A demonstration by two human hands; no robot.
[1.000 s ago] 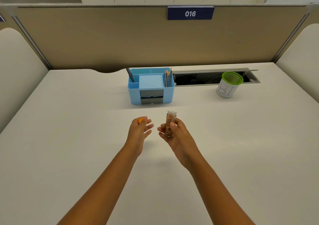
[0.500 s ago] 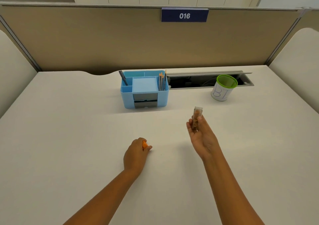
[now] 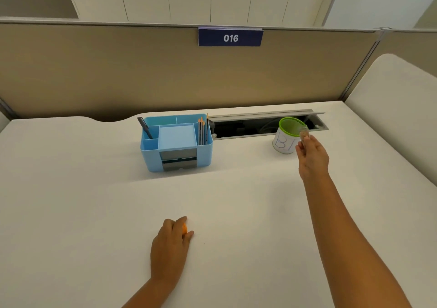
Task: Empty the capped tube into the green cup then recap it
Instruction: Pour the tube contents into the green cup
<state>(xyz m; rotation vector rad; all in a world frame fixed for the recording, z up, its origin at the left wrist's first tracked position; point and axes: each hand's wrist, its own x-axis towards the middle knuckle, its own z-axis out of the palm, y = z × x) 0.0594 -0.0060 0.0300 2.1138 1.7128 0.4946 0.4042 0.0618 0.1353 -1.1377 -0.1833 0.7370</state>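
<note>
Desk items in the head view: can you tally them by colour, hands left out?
Blue: 1, the desk organizer
Green-rimmed: 1, the green cup
Clear: 1, the tube, held at the cup's rim by the right hand
Orange: 1, the cap, under the left hand
Total: 4

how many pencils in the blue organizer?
4 orange-tipped pencils, upright together in the narrow right-hand slot of the blue organizer. A dark pen leans in the left slot. More could be hidden behind those.
</note>
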